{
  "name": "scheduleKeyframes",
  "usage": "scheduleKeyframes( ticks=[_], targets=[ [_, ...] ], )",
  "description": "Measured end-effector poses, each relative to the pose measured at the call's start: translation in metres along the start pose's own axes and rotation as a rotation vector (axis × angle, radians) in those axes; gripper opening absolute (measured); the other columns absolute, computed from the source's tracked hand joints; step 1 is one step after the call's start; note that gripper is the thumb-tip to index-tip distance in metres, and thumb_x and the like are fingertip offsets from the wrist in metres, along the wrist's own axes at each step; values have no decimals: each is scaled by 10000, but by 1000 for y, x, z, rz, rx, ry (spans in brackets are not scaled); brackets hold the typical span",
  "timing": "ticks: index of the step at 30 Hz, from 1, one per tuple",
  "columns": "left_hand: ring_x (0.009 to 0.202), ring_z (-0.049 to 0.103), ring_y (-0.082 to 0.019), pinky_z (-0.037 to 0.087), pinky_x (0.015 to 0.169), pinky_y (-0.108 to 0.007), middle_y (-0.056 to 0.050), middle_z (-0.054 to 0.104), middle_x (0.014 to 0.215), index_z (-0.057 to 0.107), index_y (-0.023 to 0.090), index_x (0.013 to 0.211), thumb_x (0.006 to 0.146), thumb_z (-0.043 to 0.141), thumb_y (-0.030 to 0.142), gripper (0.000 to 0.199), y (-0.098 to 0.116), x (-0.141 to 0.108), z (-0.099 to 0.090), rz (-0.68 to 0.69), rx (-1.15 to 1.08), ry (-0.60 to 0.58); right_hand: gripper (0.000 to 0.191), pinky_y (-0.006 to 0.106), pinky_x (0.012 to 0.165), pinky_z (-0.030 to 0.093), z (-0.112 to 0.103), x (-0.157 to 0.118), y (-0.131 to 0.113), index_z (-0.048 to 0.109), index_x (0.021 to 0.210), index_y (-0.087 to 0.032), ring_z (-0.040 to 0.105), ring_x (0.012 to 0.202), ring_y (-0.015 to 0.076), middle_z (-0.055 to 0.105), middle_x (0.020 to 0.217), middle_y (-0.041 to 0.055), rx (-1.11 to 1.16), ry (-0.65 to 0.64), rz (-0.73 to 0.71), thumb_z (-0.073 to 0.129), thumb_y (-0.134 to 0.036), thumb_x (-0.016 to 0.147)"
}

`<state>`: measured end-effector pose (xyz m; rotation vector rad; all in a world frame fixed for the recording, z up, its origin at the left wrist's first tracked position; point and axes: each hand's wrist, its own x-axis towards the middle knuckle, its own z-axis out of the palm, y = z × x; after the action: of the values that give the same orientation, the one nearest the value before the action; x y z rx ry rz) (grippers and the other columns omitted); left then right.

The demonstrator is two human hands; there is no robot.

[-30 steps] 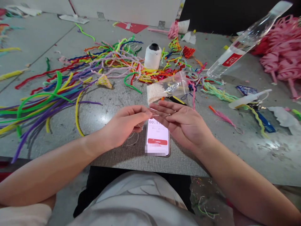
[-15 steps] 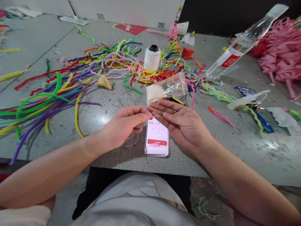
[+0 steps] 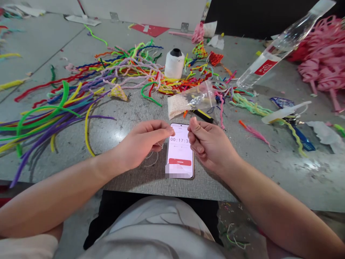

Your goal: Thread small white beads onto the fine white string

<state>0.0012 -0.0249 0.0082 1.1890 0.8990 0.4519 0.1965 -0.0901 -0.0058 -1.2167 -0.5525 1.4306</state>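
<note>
The left hand (image 3: 144, 142)'s fingers are pinching thread (image 3: 157, 160), looping beside the phone (image 3: 180, 150), while the right hand (image 3: 212, 144)'s are curling narrowly, contents unclear, so a slackening pinch could be dropping the thread.

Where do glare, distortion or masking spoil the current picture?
Head view: glare whitens the table near the left hand; head view: pixelation masks part of the phone at its lower end; head view: the bottle probably looks stretched from wide-angle distortion; head view: the thread is too fine to follow.
</note>
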Motion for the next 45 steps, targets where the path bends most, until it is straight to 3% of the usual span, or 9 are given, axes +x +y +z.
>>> scheduleKeyframes(
  ticks=[4, 6, 11, 17, 28, 33, 39, 41, 45],
  targets=[
    [643, 392, -107, 315, 584, -249, 41, 458, 698, 632, 208, 780, 893, 773, 444, 298, 0, -1, 1, 5, -8, 14, 455, 293, 582, 603, 3, 3, -5, 733, 852, -167, 756, 650, 201, 793, 776, 124, 113, 14, 87, 630, -569, 1040],
    [638, 390, -104, 314, 579, -251, 40, 453, 694, 622, 205, 766, 883, 779, 438, 305, 0, 0, 2, 7, -16, 18, 430, 391, 792, 682, 5, 2, -8, 767, 916, -141, 823, 834, 267, 830, 894, 183, 173, -21, 124, 496, -445, 1055],
    [607, 357, -101, 324, 576, -265, 43, 435, 673, 609, 207, 750, 880, 774, 424, 302, 2, 1, 1, 31, -38, 7, 301, 495, 1087, 649, 7, -3, -12, 784, 1008, -136, 836, 1045, 277, 864, 1042, 166, 199, -144, 59, 531, -148, 845],
    [600, 336, -100, 306, 571, -266, 48, 418, 663, 633, 208, 769, 892, 771, 420, 281, 3, 2, -2, 60, -43, 26, 319, 468, 1179, 613, 4, -2, -14, 786, 1076, -147, 830, 1140, 230, 871, 1081, 114, 129, -252, 33, 575, -41, 861],
    [627, 367, -106, 323, 579, -268, 34, 456, 686, 668, 206, 771, 899, 759, 411, 258, 4, 1, -4, 116, 12, 33, 139, 306, 1033, 678, 0, 4, -9, 777, 1004, -119, 858, 971, 200, 867, 1016, 154, 133, -150, 8, 699, -48, 913],
    [608, 377, -96, 311, 556, -263, 39, 454, 666, 684, 200, 778, 887, 770, 388, 234, 3, 4, -4, 134, 12, 53, 41, 259, 826, 707, 0, 5, -7, 776, 926, -172, 843, 848, 172, 859, 921, 86, 85, -131, 29, 814, -172, 942],
    [639, 454, -102, 342, 574, -256, 29, 539, 699, 716, 196, 831, 908, 740, 404, 223, 3, 4, -2, 187, 170, 66, 324, 142, 483, 509, -1, 5, -4, 742, 739, -176, 668, 538, 74, 744, 673, -10, 60, -126, 16, 1016, -347, 756],
    [644, 455, -104, 365, 590, -256, 29, 552, 695, 714, 193, 820, 895, 734, 394, 216, 4, 2, 0, 207, 206, 59, 364, 145, 450, 446, 0, 4, -5, 731, 707, -171, 597, 500, 53, 711, 645, -22, 51, -130, 25, 1037, -370, 714],
    [655, 476, -109, 403, 615, -258, 24, 592, 705, 700, 190, 801, 878, 715, 375, 201, 6, 0, 7, 229, 216, 45, 231, 183, 510, 486, 4, -1, -7, 787, 785, -171, 625, 583, 82, 742, 721, 12, 69, -71, 80, 945, -339, 805]
  ],
)
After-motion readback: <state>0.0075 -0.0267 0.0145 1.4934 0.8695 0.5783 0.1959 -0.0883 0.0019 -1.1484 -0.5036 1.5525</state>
